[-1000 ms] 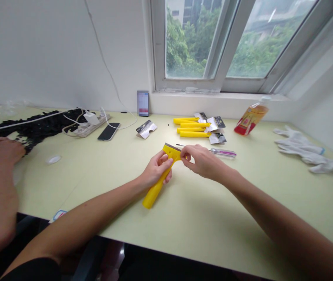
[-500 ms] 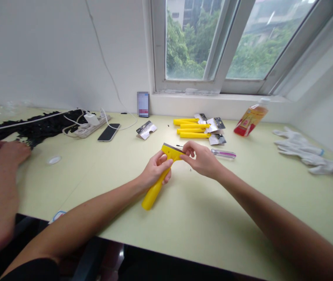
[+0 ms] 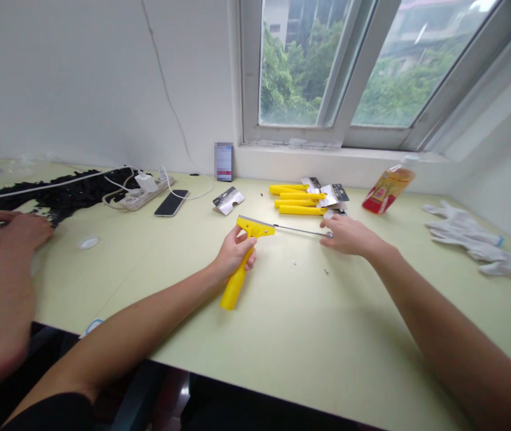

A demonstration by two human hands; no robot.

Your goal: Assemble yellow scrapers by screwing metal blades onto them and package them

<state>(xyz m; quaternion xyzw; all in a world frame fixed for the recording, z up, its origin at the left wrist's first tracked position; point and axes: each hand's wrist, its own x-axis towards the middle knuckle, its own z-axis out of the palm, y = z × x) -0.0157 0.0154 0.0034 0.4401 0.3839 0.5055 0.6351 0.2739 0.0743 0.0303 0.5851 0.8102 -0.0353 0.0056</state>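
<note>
My left hand is closed around the yellow handle of a scraper. The scraper's wide head points away from me, with a thin metal blade along its far edge and a small screw at its right end. My right hand has its fingers closed over the handle of a screwdriver, which mostly hides that handle. The long shaft lies toward the left, its dark tip beside the scraper head. On the table between my arms are a tiny nut and a small screw.
Several yellow scrapers with cards lie at the back. Around them are a folded card, a phone, a power strip, a drink bottle and white gloves. Another person's hands work among black pieces at left.
My right hand has left the scraper head and moved right onto the screwdriver handle. My left hand has shifted slightly left with the scraper. A small screw now shows on the table.
</note>
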